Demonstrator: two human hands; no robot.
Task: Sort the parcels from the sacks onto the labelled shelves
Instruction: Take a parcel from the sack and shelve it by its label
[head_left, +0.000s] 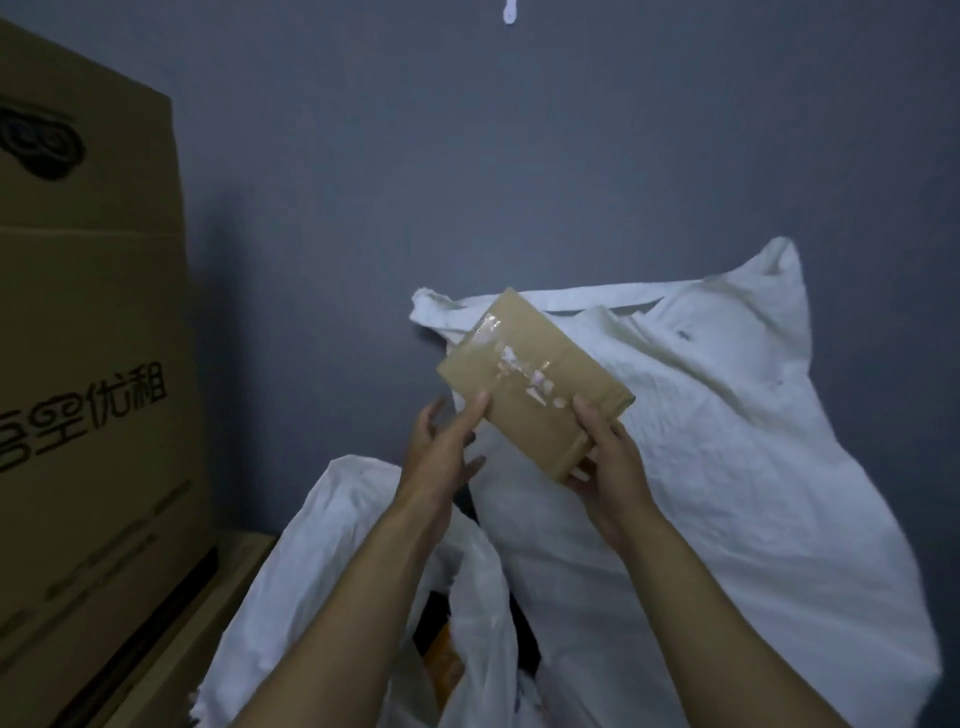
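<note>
Hands first: the right hand (608, 462) grips the near corner of a parcel (535, 374), thumb on its top face and fingers curled beneath. The left hand (447, 447) is spread and relaxed, with one straight digit touching the parcel's left edge and the rest clear of it. Both forearms reach out over the near sack (337, 545), which lies open below them. Dark and orange shapes (441, 654) show in its mouth, likely more parcels, though they are too dim to tell apart.

The parcel is a flat brown box held in the air, tilted, above the gap between the two sacks. Clear tape and scraps of a torn label cross its top, and nothing on it is readable. Behind it the far sack (727, 441) stands bulging against the grey wall (467, 156), its mouth folded over. Stacked cartons (88, 312) stand at the left, and a white hook (510, 13) sits high on the wall.

I judge the sorting far from finished. One parcel is out and in hand, probably being turned to find its address. Both sacks look full, and no shelf is in view, so how many parcels are already placed cannot be told.
</note>
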